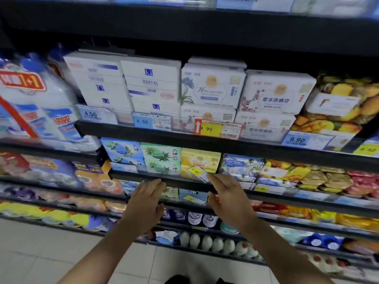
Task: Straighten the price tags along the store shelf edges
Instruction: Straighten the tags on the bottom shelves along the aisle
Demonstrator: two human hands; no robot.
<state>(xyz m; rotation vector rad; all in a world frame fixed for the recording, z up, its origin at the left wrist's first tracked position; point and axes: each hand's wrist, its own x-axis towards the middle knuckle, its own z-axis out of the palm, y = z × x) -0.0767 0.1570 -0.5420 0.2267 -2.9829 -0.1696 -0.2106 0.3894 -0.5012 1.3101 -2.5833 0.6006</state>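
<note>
A tilted price tag sits on the shelf edge before soap boxes, the right hand touching it, the left hand just left.

The tilted price tag is yellow and white with black digits. Shelf edges are black. Above, two tags are pale blue and one tag is red-bordered with a yellow panel. Soap boxes are white with blue marks; lower boxes are green with leaf patterns.
</note>
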